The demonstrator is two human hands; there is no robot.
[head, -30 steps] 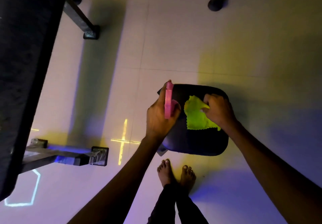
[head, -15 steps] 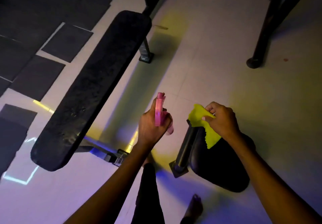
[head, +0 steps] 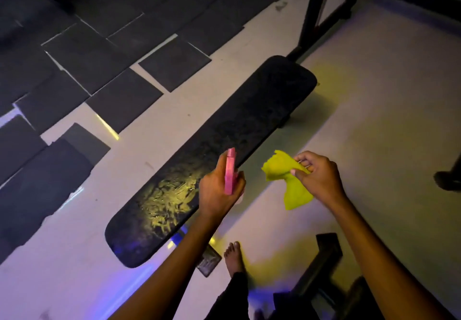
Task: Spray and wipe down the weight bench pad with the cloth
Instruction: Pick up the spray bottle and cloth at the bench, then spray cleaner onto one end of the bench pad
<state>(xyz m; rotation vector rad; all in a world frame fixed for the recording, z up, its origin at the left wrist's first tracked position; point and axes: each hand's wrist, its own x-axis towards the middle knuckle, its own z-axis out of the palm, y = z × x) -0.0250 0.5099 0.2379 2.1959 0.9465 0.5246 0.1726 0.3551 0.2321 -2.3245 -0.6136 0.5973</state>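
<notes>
The long black weight bench pad [head: 224, 145] runs diagonally from lower left to upper right, with a glossy yellow reflection near its lower end. My left hand [head: 217, 192] grips a pink spray bottle [head: 230, 171] upright at the pad's right edge, nozzle pointing up and away. To its right, over the floor beside the pad, my right hand [head: 316, 177] pinches a yellow-green cloth [head: 287, 180]; the cloth hangs loose and touches nothing.
Dark rubber mats [head: 87, 53] cover the floor to the left. A black rack upright [head: 311, 13] stands at the bench's far end. My bare foot [head: 233, 257] is on the pale floor by a bench foot [head: 208, 262]. A dark frame [head: 321, 270] sits lower right.
The view has swung up from the small black seat pad to the long bench. Both hands have lifted off the small pad with bottle and cloth and now hover by the long pad.
</notes>
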